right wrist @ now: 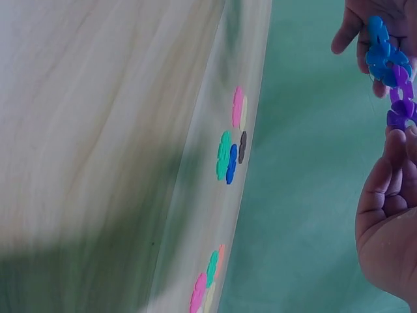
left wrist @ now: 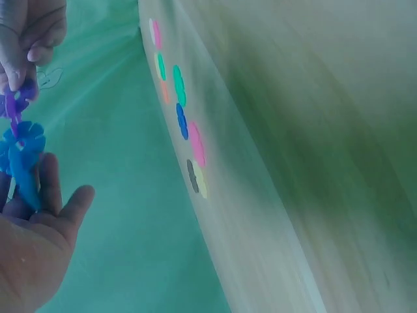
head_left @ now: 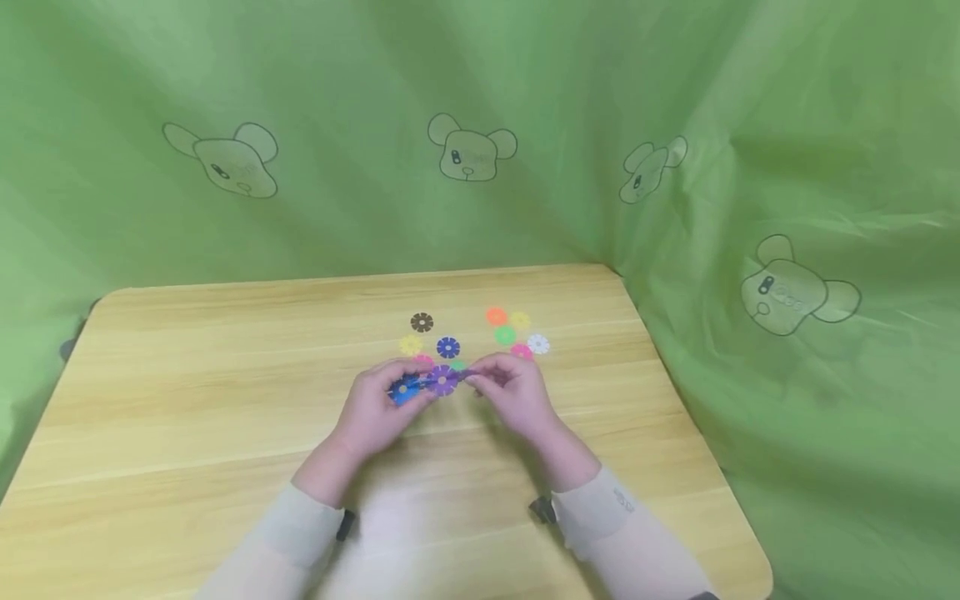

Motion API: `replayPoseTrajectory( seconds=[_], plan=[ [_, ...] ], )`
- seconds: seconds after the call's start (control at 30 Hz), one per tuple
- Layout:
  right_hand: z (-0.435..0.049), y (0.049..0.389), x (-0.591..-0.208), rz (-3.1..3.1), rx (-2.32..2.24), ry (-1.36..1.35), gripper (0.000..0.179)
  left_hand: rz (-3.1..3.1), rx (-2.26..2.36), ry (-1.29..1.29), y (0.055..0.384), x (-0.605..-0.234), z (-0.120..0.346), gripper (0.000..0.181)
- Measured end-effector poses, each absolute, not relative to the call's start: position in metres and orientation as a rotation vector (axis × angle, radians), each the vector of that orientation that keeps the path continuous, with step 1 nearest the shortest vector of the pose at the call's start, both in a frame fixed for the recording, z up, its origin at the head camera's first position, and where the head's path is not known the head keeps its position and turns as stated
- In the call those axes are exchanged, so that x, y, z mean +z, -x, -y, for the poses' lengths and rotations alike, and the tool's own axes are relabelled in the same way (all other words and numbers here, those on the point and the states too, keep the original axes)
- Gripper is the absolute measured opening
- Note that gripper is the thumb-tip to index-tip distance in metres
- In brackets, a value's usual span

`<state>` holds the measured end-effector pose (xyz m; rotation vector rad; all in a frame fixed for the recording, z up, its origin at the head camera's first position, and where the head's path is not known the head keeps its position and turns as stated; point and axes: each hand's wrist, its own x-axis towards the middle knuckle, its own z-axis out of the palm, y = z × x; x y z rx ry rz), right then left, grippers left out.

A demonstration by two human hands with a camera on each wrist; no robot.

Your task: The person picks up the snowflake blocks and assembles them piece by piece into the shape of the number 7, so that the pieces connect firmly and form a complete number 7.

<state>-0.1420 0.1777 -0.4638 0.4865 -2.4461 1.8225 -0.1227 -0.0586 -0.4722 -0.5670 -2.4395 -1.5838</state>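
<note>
Between my hands, above the table, is a short chain of slotted plastic snowflake discs joined at angles. Blue discs (right wrist: pixel 379 57) form its left end, and purple discs (head_left: pixel 450 382) form the right. My left hand (head_left: pixel 375 410) holds the blue end between thumb and fingers; in the left wrist view its other fingers are spread around the blue disc (left wrist: pixel 25 171). With thumb and fingertips, my right hand (head_left: pixel 519 395) pinches the outermost purple disc (right wrist: pixel 395 119) at its edge. Fingers hide part of that disc in the head view.
Loose discs lie beyond my hands on the wooden table (head_left: pixel 187 417): brown (head_left: pixel 415 322), dark blue (head_left: pixel 441 347), yellow (head_left: pixel 408 342), pink and green. A second cluster at right has orange (head_left: pixel 496 316), green (head_left: pixel 505 335), white (head_left: pixel 543 343), yellow and pink. Green curtain (head_left: pixel 360 225) surrounds the table's back and sides.
</note>
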Motion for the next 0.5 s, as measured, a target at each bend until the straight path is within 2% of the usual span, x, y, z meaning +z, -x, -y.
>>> replayPoseTrajectory(
  seconds=[0.2,0.5],
  plan=[
    [-0.175,0.14,-0.464,2.447,1.807,-0.545,0.012,2.445,-1.54,0.654,0.126,-0.468,0.055,0.023],
    [-0.162,0.136,-0.471,2.449,1.855,-0.625,0.012,2.505,-1.228,0.711,0.127,-0.469,0.043,0.011]
  ],
)
